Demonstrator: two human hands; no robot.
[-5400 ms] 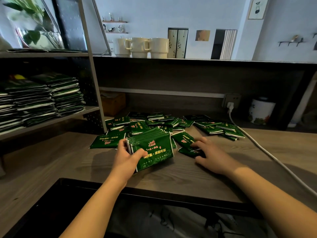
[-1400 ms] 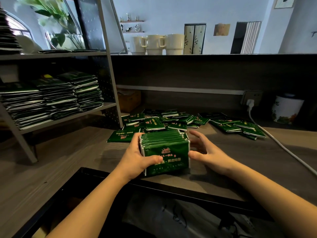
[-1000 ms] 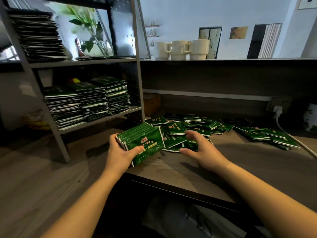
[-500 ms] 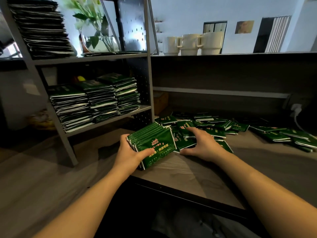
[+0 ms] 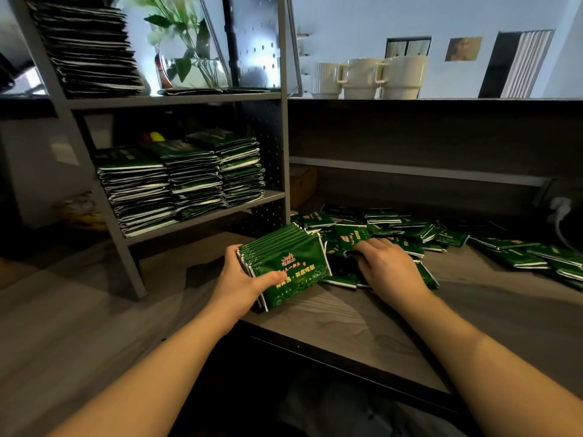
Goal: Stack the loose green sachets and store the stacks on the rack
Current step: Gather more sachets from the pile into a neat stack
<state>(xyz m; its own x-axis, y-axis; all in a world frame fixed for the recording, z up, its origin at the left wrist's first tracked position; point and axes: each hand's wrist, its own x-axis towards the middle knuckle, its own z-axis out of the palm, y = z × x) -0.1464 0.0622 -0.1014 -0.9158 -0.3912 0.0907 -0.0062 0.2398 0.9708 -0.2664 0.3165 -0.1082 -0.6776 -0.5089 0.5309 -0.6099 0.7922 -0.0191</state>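
Left hand grips the stack on edge, thumb across the front face, fingers behind; the stack sits just above the desk near the rack. Right hand lies on the loose pile, fingers curled onto a sachet; whether it is pinched is hard to tell, the fingertips being hidden.

To do this well: pull one sachet at a time, same face forward, slide it against the stack's front, and let the left thumb reclamp. Square the edges on the desk before shelving.

Counts: one stack in hand, roughly ten edges showing. Middle shelf holds three stacks; top shelf one tall stack. Loose sachets: a few dozen, uncountable. Three mugs on the ledge.
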